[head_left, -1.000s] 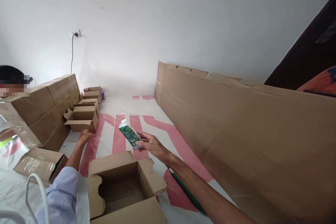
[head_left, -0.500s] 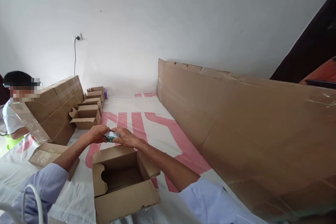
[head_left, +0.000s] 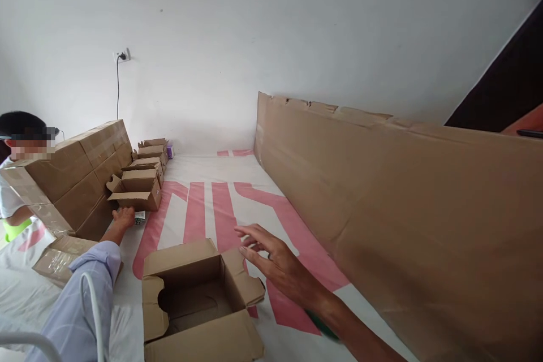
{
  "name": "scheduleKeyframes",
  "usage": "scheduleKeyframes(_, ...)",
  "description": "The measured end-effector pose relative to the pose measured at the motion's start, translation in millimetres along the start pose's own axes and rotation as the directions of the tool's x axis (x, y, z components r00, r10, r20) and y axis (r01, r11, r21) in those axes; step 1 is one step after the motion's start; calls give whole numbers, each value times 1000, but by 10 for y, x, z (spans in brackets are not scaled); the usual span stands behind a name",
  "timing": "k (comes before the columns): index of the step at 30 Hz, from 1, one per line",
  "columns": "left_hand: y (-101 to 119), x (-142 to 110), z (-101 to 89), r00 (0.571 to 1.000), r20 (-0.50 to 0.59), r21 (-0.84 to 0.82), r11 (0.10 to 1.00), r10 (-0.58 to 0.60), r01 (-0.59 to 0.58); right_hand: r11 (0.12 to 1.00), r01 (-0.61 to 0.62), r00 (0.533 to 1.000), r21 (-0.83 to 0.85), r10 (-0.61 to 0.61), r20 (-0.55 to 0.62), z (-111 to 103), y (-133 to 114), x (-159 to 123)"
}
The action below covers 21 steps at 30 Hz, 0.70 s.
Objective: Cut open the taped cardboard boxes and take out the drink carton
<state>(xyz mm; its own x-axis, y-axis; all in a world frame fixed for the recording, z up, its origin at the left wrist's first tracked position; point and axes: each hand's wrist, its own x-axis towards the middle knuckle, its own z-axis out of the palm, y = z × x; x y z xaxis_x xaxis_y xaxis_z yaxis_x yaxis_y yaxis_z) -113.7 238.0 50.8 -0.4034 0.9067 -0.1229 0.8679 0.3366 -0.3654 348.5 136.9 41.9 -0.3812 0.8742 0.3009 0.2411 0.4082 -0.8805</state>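
My left hand [head_left: 124,217] reaches far out to the left, low on the white and pink floor sheet [head_left: 203,203], and grips a small green and white carton [head_left: 139,218], most of it hidden behind the fingers. It sits just in front of the nearest small open cardboard box [head_left: 134,189]. My right hand [head_left: 271,257] hovers empty with fingers spread, just right of the open cardboard box [head_left: 199,300] in front of me, above its right flap.
A row of small open boxes [head_left: 146,161] runs back toward the wall. Stacked sealed cartons [head_left: 72,175] stand at left, with another person [head_left: 19,164] behind them. A long cardboard sheet [head_left: 382,203] leans along the right. A flattened box [head_left: 59,257] lies near left.
The carton went from my right hand to both hands, then to my left, which carried it out left to the floor by the small boxes. My right hand let go and opened.
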Motion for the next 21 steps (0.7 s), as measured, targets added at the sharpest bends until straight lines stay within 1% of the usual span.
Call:
scheduleKeyframes(3, 40, 177, 84, 997, -39, -21, 998, -60, 59, 996, -88, 996, 0, 88, -25, -110, 58, -258)
scheduleKeyframes(6, 76, 324, 96, 994, -72, -47, 996, -82, 79, 991, -135, 990, -9, 134, -31, -165, 76, -445)
scheduleKeyframes(9, 119, 406, 62, 992, -90, -73, 994, -83, 77, 986, -164, 986, -35, 162, -37, -146, 90, -563)
scheduleKeyframes(13, 197, 386, -65, 996, -56, -99, 993, -70, 64, 976, -156, 988, -151, 156, -10, -29, 115, -606)
scheduleKeyframes(15, 237, 303, -165, 999, -33, -120, 993, -14, 10, 970, -136, 990, -201, 139, -1, 40, 105, -591)
scheduleKeyframes(17, 253, 127, -263, 997, -15, -151, 985, 80, -81, 964, -139, 990, -227, 143, 3, 99, 79, -574)
scheduleKeyframes(19, 227, -194, -328, 979, -6, -198, 960, 203, -200, 961, -177, 983, -214, 184, 16, 149, 60, -571)
scheduleKeyframes(20, 196, -420, -342, 963, -6, -236, 936, 269, -263, 960, -204, 977, -194, 213, 29, 175, 60, -579)
scheduleKeyframes(21, 157, -687, -342, 933, -8, -289, 892, 361, -348, 957, -235, 969, -171, 245, 38, 204, 68, -594)
